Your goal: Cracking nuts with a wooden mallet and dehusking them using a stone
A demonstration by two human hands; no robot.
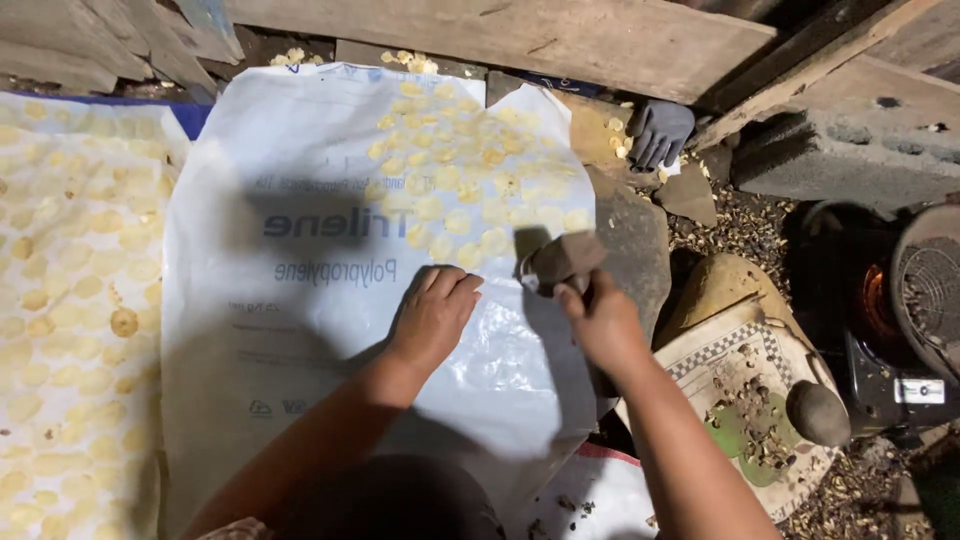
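My left hand (433, 315) rests palm down, fingers curled, on a white plastic sack (300, 300) spread over the ground. My right hand (598, 312) grips a brown wooden block (562, 258), held just above the sack's right part. Several flattened pale yellow discs (470, 180) lie in rows on the sack's upper right, just beyond both hands. Whether anything lies under my left fingers is hidden.
Another sheet (70, 300) covered with several yellow discs lies to the left. A flat dark stone (635, 240) sits under the sack's right edge. A grey glove (658, 132), a concrete block (840, 160), a patterned mat (740, 390) with a round stone (817, 412), and a glowing stove (880, 300) stand to the right.
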